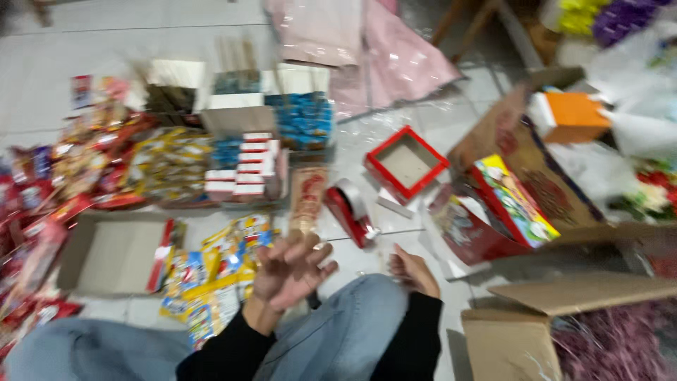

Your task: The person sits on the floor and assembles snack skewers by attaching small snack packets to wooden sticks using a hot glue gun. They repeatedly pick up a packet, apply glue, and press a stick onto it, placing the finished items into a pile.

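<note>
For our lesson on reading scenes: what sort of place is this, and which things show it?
Probably a home floor used for packing gift boxes: a tiled floor, heaped snack packets, a red tape dispenser and open cardboard boxes.

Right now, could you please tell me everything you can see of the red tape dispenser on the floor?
The red tape dispenser lies on the white tiled floor, apparently tipped on its side, with a pale roll showing in its body. It looks like plastic. It sits just beyond the left hand and right hand, neither touching it, near an empty red tray box.

Two hands: left (pixel 290 271), right (pixel 411 271). One red tape dispenser (pixel 350 209). One red tray (pixel 406 164). One orange box (pixel 575 113).
</note>
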